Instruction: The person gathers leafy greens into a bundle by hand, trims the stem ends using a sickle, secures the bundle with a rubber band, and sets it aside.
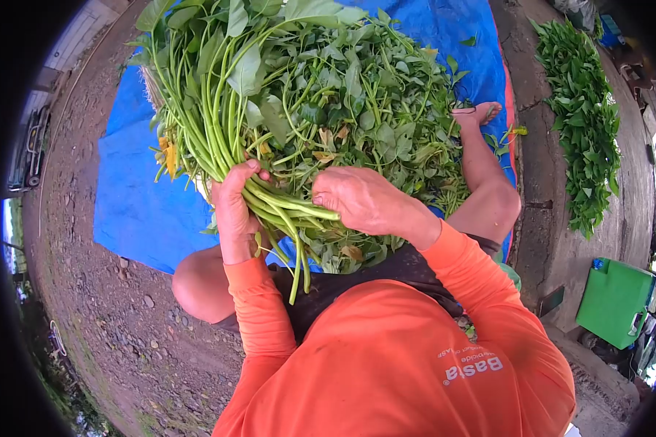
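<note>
A bundle of long green stems (222, 127) with broad leaves is gripped by my left hand (235, 207), its fingers wrapped round the stems. The cut ends stick out below and to the right of that hand, and a few longer stems hang down. My right hand (364, 200) is closed beside the stem ends, its fingers curled in; what it holds, if anything, is hidden. Beyond both hands lies a large heap of leafy greens (386, 109) on a blue tarp (135, 197). Some yellow leaves (169, 154) show at the heap's left side.
My bare legs are spread on either side of the heap, with a foot (481, 113) at the tarp's right edge. A long row of leafy bunches (579, 124) lies on the concrete at right. A green container (614, 302) stands at lower right. Gravel ground (124, 320) is at left.
</note>
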`<action>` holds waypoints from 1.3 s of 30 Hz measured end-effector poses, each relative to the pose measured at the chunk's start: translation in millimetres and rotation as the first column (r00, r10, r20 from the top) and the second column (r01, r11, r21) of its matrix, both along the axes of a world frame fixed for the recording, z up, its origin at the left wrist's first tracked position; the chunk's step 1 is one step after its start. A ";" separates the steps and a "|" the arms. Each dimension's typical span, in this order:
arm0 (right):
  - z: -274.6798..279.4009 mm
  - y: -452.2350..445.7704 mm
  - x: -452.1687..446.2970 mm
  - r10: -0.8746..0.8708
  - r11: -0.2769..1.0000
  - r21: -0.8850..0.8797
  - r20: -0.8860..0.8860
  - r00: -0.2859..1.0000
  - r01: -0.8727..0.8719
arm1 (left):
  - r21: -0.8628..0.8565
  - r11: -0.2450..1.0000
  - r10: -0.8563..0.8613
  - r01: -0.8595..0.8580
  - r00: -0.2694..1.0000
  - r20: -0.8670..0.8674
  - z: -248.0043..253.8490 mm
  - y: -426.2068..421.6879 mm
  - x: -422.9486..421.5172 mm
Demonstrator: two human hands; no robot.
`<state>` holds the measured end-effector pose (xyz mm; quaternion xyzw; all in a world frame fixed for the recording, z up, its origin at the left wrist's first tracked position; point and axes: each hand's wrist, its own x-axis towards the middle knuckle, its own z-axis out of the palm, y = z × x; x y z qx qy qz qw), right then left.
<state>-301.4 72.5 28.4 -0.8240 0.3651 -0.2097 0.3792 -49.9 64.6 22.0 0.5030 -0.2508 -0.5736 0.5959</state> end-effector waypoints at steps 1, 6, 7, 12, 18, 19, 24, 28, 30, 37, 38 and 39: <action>-0.4 7.6 -2.0 -0.070 0.997 -0.034 0.101 0.992 0.074 | -0.007 0.999 0.053 -0.053 0.998 0.028 4.4 -2.1 0.1; -11.1 7.3 -60.9 -0.024 0.980 0.186 -0.232 0.972 0.068 | -0.037 0.977 0.211 -0.209 0.975 0.075 39.3 -14.5 43.1; -27.4 4.1 -75.3 -0.024 0.973 0.210 -0.323 0.946 0.096 | -0.022 0.971 0.237 -0.236 0.969 0.074 46.6 -17.4 55.0; -92.2 -87.0 -85.1 -0.622 0.752 0.163 -0.144 0.769 0.639 | -0.031 0.962 0.273 -0.272 0.961 0.039 51.6 -20.7 62.5; -173.3 -160.6 -71.5 -0.728 0.669 -0.075 -0.265 0.632 0.739 | 0.065 0.979 0.191 -0.195 0.980 0.061 20.1 -16.0 46.6; -171.5 -164.8 -72.1 -0.712 0.684 -0.064 -0.277 0.645 0.727 | 0.090 0.980 0.170 -0.176 0.983 0.075 17.2 -14.3 49.5; -120.7 -176.4 -104.1 -0.708 0.540 0.572 -0.088 0.701 0.618 | 0.132 0.974 0.172 -0.181 0.982 0.081 11.1 -16.5 45.4; -30.7 -171.4 -128.0 -0.746 0.562 0.639 0.118 0.655 0.525 | 0.167 0.976 0.135 -0.138 0.990 0.029 9.1 -17.9 43.0; 8.6 -169.6 -139.7 -0.749 0.603 0.598 0.198 0.632 0.528 | 0.176 0.976 0.132 -0.127 0.991 -0.017 13.4 -17.4 36.8; 60.1 -142.3 -142.5 -0.686 0.668 0.687 0.421 0.594 0.285 | 0.152 0.987 0.059 -0.058 0.998 -0.004 6.3 -18.5 13.4; 61.1 -135.2 -137.9 -0.686 0.665 0.700 0.435 0.583 0.260 | 0.164 0.986 0.033 -0.032 0.999 -0.004 2.9 -17.1 11.4; 60.3 -131.1 -136.0 -0.676 0.667 0.710 0.449 0.585 0.226 | 0.161 0.985 0.055 -0.057 0.998 0.022 2.9 -17.3 7.1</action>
